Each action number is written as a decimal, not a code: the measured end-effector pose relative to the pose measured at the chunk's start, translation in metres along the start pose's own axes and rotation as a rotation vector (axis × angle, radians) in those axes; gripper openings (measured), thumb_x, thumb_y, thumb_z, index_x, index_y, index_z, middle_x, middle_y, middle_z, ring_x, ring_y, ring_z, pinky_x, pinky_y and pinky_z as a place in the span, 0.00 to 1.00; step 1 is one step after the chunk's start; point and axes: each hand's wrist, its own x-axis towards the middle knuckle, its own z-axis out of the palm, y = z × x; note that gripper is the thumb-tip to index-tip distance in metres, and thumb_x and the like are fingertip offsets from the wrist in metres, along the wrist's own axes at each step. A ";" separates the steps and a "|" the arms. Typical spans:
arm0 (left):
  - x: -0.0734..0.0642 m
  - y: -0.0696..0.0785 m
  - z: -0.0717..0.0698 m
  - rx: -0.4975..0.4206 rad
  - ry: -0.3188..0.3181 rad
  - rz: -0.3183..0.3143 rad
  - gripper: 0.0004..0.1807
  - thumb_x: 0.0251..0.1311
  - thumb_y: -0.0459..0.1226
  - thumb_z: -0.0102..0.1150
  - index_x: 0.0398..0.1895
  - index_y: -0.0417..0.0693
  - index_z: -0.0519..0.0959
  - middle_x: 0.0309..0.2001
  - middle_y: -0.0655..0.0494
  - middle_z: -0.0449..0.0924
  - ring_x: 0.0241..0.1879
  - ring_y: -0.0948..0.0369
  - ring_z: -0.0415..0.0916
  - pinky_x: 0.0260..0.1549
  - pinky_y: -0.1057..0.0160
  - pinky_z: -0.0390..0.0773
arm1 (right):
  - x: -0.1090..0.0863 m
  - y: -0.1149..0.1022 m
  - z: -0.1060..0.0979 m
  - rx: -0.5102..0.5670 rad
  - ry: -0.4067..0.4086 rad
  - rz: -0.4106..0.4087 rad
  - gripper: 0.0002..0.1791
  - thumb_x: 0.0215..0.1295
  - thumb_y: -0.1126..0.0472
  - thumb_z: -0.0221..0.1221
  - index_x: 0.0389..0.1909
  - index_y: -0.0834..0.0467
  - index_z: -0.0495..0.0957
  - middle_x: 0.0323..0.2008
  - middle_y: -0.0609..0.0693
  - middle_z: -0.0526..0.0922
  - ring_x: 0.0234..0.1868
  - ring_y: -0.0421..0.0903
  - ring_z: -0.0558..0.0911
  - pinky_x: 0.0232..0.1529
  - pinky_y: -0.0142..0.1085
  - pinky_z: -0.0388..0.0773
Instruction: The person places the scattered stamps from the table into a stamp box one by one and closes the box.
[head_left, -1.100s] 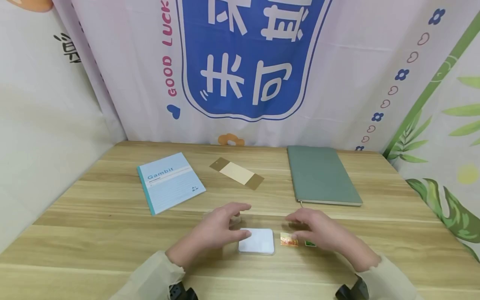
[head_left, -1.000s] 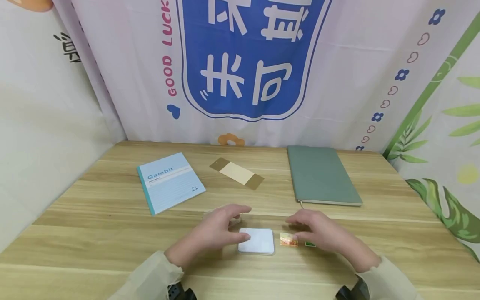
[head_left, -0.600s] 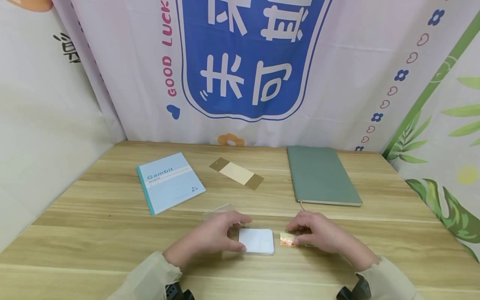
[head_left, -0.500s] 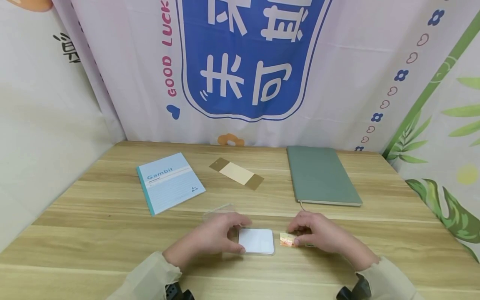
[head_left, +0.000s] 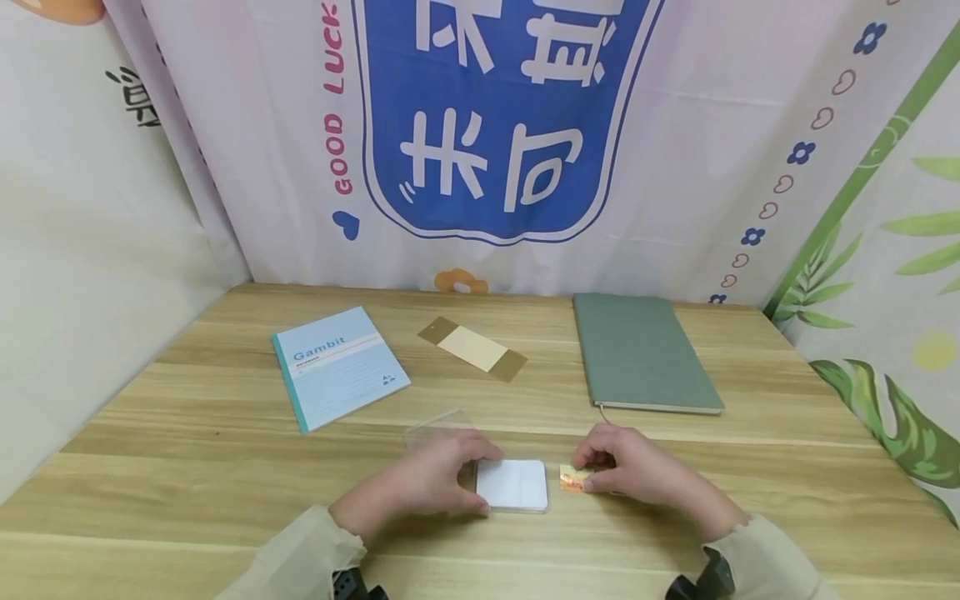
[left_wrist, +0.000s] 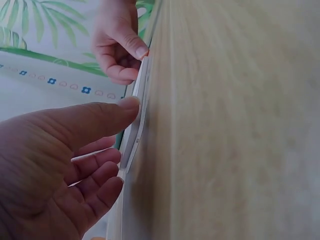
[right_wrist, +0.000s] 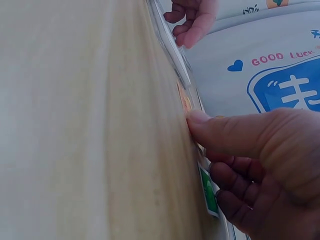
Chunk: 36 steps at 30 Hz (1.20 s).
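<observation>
In the head view, my left hand (head_left: 427, 479) holds the left end of a flat clear case with a white card (head_left: 512, 485) in it, thumb at the near corner and index finger at the far one. To its right lies a small orange stamp-like piece (head_left: 572, 478). My right hand (head_left: 641, 471) pinches this piece between thumb and fingers at its right end. A green stamp-like piece (right_wrist: 208, 190) with a pale border lies under the right hand, mostly hidden in the head view. Behind the left hand sits a clear plastic lid (head_left: 435, 423), partly covered.
At the back left of the wooden table (head_left: 187, 500) lies a light blue notebook (head_left: 341, 367). A brown and cream card strip (head_left: 472, 347) is at the back middle. A green notebook (head_left: 645, 354) lies at the back right. Printed cloth (head_left: 285, 208) hangs behind.
The left thumb has drawn back off the white card to the case's near left corner, and that hand has closed on the case. The right fingers have come down and closed on the orange piece.
</observation>
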 end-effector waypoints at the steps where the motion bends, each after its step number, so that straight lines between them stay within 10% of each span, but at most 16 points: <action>1: 0.000 0.000 0.000 0.003 0.001 0.003 0.27 0.43 0.41 0.72 0.49 0.45 0.78 0.49 0.55 0.78 0.49 0.60 0.73 0.50 0.62 0.72 | 0.001 0.000 0.000 0.019 -0.003 0.015 0.08 0.52 0.60 0.65 0.33 0.53 0.79 0.33 0.42 0.75 0.36 0.36 0.72 0.39 0.30 0.72; 11: 0.001 -0.002 0.002 -0.004 0.000 -0.004 0.25 0.43 0.41 0.72 0.48 0.46 0.78 0.48 0.56 0.77 0.47 0.61 0.72 0.49 0.62 0.72 | 0.005 -0.004 -0.001 0.193 -0.053 0.126 0.10 0.51 0.65 0.66 0.33 0.58 0.76 0.33 0.49 0.75 0.35 0.44 0.70 0.35 0.31 0.70; 36: -0.001 -0.001 0.005 -0.081 -0.011 -0.121 0.27 0.43 0.42 0.71 0.50 0.49 0.77 0.51 0.56 0.74 0.51 0.59 0.69 0.54 0.56 0.69 | 0.006 -0.014 0.002 0.219 0.085 0.096 0.04 0.55 0.66 0.62 0.27 0.59 0.75 0.25 0.47 0.74 0.27 0.39 0.71 0.26 0.29 0.70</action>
